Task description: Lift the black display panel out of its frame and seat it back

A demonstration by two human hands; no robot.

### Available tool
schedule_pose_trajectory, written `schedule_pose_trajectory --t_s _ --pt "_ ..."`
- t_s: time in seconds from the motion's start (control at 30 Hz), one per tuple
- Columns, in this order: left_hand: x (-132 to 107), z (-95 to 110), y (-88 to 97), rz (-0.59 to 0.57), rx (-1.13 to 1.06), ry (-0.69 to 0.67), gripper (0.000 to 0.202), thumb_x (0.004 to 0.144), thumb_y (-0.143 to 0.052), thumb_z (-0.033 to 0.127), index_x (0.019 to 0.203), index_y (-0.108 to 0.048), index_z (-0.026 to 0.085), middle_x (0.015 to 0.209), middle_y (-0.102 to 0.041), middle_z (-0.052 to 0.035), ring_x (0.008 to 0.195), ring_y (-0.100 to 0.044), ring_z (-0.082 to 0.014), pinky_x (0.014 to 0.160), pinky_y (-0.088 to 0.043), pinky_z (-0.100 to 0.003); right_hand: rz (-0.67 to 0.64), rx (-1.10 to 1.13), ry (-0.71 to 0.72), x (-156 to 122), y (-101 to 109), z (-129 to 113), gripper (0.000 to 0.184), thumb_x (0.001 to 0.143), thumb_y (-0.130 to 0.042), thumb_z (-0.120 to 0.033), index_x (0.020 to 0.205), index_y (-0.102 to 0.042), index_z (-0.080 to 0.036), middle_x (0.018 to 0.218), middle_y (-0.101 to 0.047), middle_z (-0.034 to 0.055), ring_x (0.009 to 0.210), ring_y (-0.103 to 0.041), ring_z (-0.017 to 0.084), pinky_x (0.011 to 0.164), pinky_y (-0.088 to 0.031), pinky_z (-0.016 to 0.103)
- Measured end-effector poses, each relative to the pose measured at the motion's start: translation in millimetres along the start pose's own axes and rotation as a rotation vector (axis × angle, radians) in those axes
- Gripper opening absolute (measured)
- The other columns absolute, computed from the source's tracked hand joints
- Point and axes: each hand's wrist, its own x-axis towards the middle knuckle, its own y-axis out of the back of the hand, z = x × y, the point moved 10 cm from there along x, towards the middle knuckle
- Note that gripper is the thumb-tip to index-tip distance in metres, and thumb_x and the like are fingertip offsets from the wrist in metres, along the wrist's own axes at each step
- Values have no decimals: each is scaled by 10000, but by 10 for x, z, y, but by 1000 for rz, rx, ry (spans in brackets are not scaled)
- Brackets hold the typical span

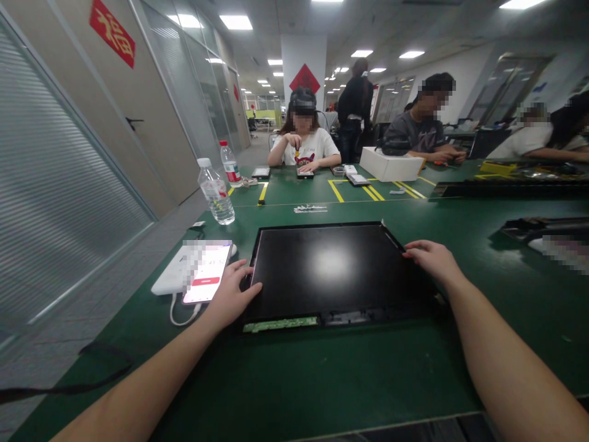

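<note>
A black flat display panel [294,264] in a thin frame lies face up on the green table before me, with a bright reflection on its screen. A green circuit board strip [280,324] shows along its near edge at the left. My left hand [234,293] grips the panel's left edge, thumb on the rim and fingers along the side. On the opposite side, my right hand [431,259] holds the right edge between thumb and fingertips. The undersides of both grips are hidden.
Left of the panel, a lit phone [207,273] with a white cable rests on a white box [172,270]. Two water bottles [216,193] stand behind. Across the table [285,380], a person [304,141] works with a screwdriver; a white carton [391,164] sits farther right.
</note>
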Motion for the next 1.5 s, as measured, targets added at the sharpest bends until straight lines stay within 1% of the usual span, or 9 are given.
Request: schedule_pose_trajectory --t_s 0.17,0.37,0.5,0.73,0.93,1.03,1.17,1.37,1.5 --pt "-6 28 -20 -17 26 -9 460 793 -621 452 1132 -695 149 1463 -509 -194 1392 -478 -392 1165 -369 -577 -9 1 -7 -18 -4 -26 248 643 -642 -327 834 -768 -232 811 -768 48 795 -670 242 799 -494 380" --pt "-14 70 -36 -31 41 -6 482 802 -609 451 1157 -687 136 1475 -496 -200 1403 -474 -377 1185 -355 -541 10 -29 2 -56 30 -76 220 636 -650 -336 798 -762 -238 790 -759 45 787 -663 247 792 -486 383" --pt "-18 71 -41 -36 55 -17 476 809 -608 448 1162 -686 138 1472 -503 -199 1396 -483 -376 1178 -363 -549 3 -55 -6 -68 36 -86 218 656 -647 -336 812 -761 -235 813 -755 46 790 -661 243 802 -483 383" --pt "-19 72 -41 -4 62 -64 434 818 -604 416 1146 -687 144 1443 -532 -193 1370 -511 -371 1163 -387 -555 -3 -58 -7 -83 34 -113 208 669 -635 -323 811 -760 -235 826 -758 50 807 -666 247 811 -483 388" --pt "-37 152 -44 16 80 -119 401 845 -588 400 1143 -686 150 1419 -547 -189 1345 -532 -369 1151 -402 -559 16 -88 10 -113 62 -170 177 661 -652 -319 779 -761 -243 783 -747 49 804 -665 255 799 -493 388" --pt "-43 165 -60 10 100 -137 399 858 -575 395 1149 -682 145 1421 -540 -198 1348 -525 -371 1145 -408 -563 20 -109 20 -101 66 -167 167 666 -650 -321 767 -763 -250 783 -747 47 809 -666 257 791 -497 389" --pt "-43 169 -56 23 109 -157 372 851 -598 377 1142 -686 162 1401 -556 -180 1335 -534 -367 1144 -410 -564 22 -118 18 -76 64 -137 173 670 -659 -334 778 -768 -253 773 -744 43 807 -669 258 785 -501 390" --pt "-64 258 -90 -29 131 -182 401 870 -578 352 1186 -700 138 1445 -510 -205 1343 -529 -378 1137 -416 -555 23 -130 21 -83 66 -149 156 685 -671 -321 787 -768 -254 795 -743 41 826 -670 257 817 -502 387" --pt "-89 363 -47 -65 163 -222 455 881 -565 364 1266 -668 145 1468 -519 -200 1353 -520 -377 1122 -425 -567 37 -138 32 -105 75 -179 144 688 -669 -311 777 -765 -253 822 -748 43 853 -672 260 824 -502 384"
